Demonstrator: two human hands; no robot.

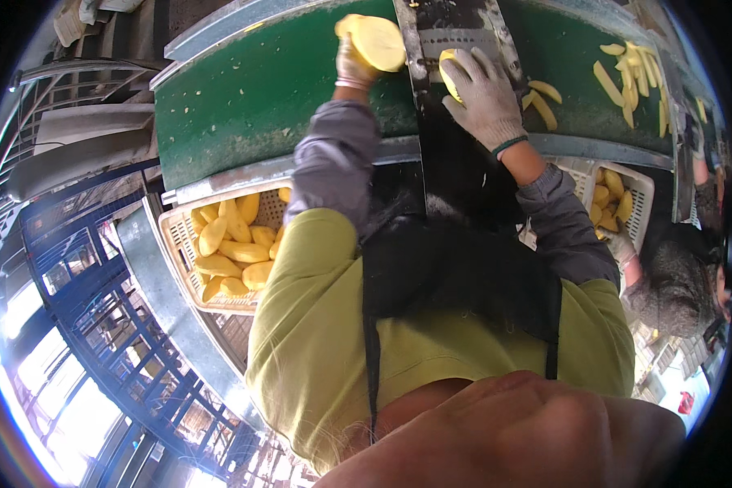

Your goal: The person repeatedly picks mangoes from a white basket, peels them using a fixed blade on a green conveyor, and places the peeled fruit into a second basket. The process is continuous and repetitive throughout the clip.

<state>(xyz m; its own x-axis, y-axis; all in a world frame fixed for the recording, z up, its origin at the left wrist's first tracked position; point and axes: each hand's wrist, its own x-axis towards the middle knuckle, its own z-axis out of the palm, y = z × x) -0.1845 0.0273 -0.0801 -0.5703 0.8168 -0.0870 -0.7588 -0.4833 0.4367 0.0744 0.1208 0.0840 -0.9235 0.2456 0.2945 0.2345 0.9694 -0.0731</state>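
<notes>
My gloved left hand [355, 64] grips a large peeled yellow tuber piece [379, 44] with a flat cut face turned up, above the green conveyor belt [238, 104]. In my gloved right hand [485, 91] is another yellow piece [449, 74], mostly hidden under the fingers, over the dark board [442, 122] with metal edges that crosses the belt. Whether a blade is set in that board cannot be made out. Just right of the board, a few cut yellow strips [545, 113] lie on the belt.
Below the belt's left part stands a plastic crate [180, 256] with several peeled tubers [238, 250]. Another crate [642, 201] with tubers is at right, where a co-worker's gloved hand [622, 249] reaches in. More cut strips [634, 73] are heaped on the belt's far right. A metal rim [232, 177] edges the belt.
</notes>
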